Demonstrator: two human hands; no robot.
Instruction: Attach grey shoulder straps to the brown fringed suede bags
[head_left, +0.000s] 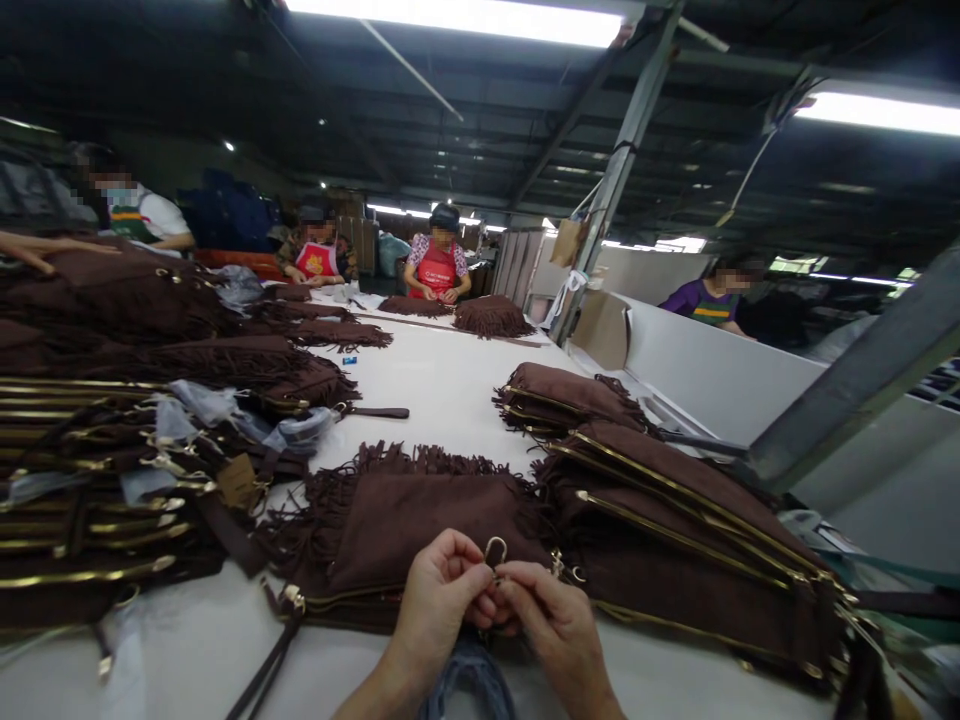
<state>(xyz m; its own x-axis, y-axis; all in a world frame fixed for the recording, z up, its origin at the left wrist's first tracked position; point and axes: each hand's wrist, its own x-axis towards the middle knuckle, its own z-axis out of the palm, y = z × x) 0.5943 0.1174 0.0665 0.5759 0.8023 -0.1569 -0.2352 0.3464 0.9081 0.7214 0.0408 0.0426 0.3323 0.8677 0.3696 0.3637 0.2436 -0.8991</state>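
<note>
Both hands — left hand (439, 600), right hand (551, 625) — pinch a metal clasp (495, 550) over the brown fringed bag (420, 515).

White print on a co-worker's red apron (437, 270) is too small to read.

Bag (420, 520) on counter (442, 390) just ahead of both hands, clasp (495, 550) between them; bag stacks left (90, 480) and right (675, 520); people (439, 265) at the far end.
</note>
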